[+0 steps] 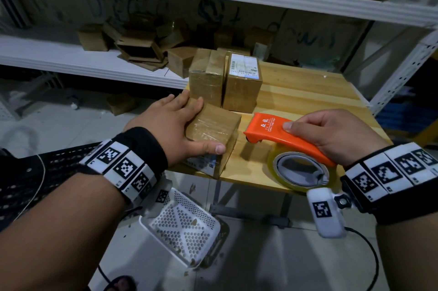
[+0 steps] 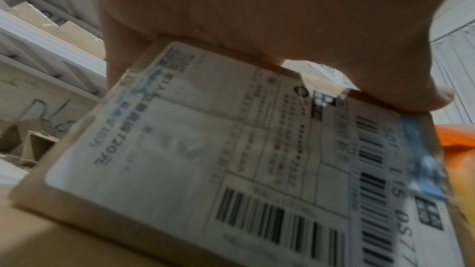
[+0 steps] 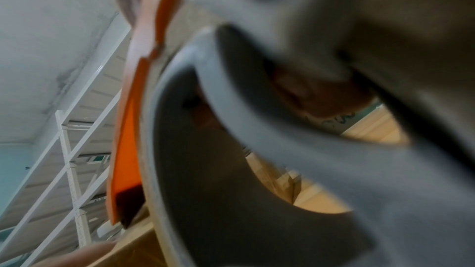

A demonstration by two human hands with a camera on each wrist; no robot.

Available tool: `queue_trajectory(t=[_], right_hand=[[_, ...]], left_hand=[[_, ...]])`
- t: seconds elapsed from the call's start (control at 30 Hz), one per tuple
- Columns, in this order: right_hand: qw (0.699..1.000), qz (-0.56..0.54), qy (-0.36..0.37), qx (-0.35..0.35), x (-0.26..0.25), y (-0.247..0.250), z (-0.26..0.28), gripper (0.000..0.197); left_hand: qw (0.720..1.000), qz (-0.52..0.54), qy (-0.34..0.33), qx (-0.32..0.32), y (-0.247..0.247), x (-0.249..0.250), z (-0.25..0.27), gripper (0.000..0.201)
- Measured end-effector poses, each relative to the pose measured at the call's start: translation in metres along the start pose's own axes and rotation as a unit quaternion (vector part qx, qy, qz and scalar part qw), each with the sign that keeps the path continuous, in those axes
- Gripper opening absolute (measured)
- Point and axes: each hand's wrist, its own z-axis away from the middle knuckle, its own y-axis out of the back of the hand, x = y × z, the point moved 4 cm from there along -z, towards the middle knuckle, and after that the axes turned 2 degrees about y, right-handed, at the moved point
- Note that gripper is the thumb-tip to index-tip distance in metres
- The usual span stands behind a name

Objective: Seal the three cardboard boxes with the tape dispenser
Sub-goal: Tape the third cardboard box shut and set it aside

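A small taped cardboard box (image 1: 218,125) sits tilted at the front left corner of the wooden table (image 1: 308,91), its shipping label (image 2: 231,159) facing me. My left hand (image 1: 180,120) grips it from above, fingers over the far edge and thumb along the near edge. Just to its right, my right hand (image 1: 331,132) holds the orange tape dispenser (image 1: 267,127) by its handle, nose towards the box and a little off it. The clear tape roll (image 1: 298,170) hangs near the table's front edge. Two taller taped boxes (image 1: 208,77) (image 1: 241,87) stand side by side behind.
White metal shelving (image 1: 94,61) with loose cardboard boxes runs behind and left of the table. A white perforated basket (image 1: 182,224) lies on the floor below the table's front edge. A black mesh surface (image 1: 47,172) is at my left. A cable trails on the floor.
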Motion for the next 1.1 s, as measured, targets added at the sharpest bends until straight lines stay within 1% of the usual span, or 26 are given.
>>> queue_trajectory(t=[0.27,0.37,0.43,0.53,0.6,0.7,0.77,0.87,0.93,1.0,1.1], right_hand=[[1.0,0.023,-0.019,0.008,0.009,0.015,0.006,0.037],[0.998,0.058,-0.027,0.016,0.007,0.014,0.008,0.036],[0.994,0.104,-0.031,0.029,0.003,0.01,0.006,0.035],[0.976,0.209,-0.018,0.054,-0.008,0.002,0.002,0.035],[0.963,0.26,-0.012,0.073,-0.015,0.001,0.0,0.037],[0.95,0.3,-0.005,0.086,-0.024,0.001,0.001,0.035],[0.945,0.315,-0.002,0.083,-0.026,-0.003,0.0,0.035],[0.919,0.386,-0.026,0.07,-0.021,-0.017,-0.002,0.038],[0.918,0.388,-0.036,0.071,-0.016,-0.018,-0.003,0.039],[0.922,0.371,-0.022,0.109,-0.017,-0.012,-0.003,0.041],[0.916,0.349,0.004,0.2,-0.016,0.0,-0.001,0.043]], left_hand=[[1.0,-0.002,0.01,-0.004,0.001,0.003,0.0,0.142],[1.0,-0.004,0.013,-0.001,0.0,0.007,0.001,0.142],[1.0,-0.005,0.018,0.009,-0.001,0.012,0.002,0.14],[0.999,-0.007,0.029,0.036,-0.004,0.019,0.004,0.136],[0.998,-0.01,0.034,0.05,-0.007,0.023,0.005,0.135],[0.997,-0.01,0.041,0.057,-0.009,0.026,0.004,0.134],[0.997,-0.01,0.041,0.058,-0.009,0.026,0.005,0.134],[0.997,-0.003,0.041,0.058,-0.007,0.026,0.007,0.134],[0.998,-0.002,0.042,0.054,-0.007,0.026,0.008,0.133],[0.998,-0.002,0.043,0.054,-0.008,0.025,0.007,0.133],[0.998,-0.003,0.044,0.052,-0.009,0.026,0.007,0.132]])
